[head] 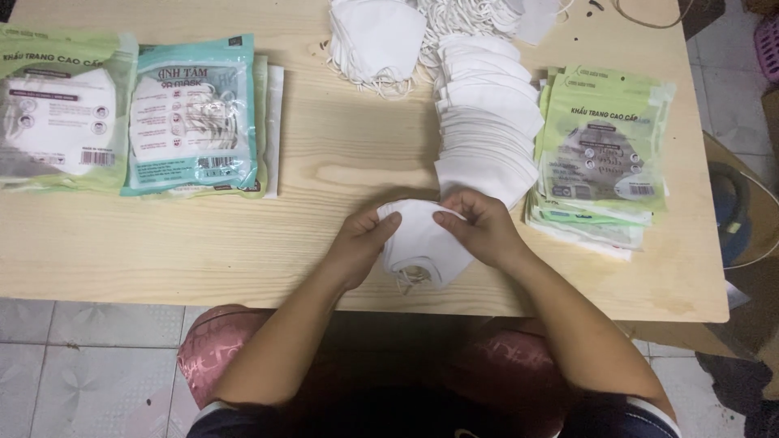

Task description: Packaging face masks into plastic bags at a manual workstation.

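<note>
Both hands, left hand and right hand, pinch the white mask closed in their grip; its loops below the grip may snag on the surface edge.

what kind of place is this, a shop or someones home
Probably a home or small workshop packing table, not a shop: a pale wooden table on tiled floor holds a row of loose white fabric face masks and a stack of empty green plastic pouches.
</note>
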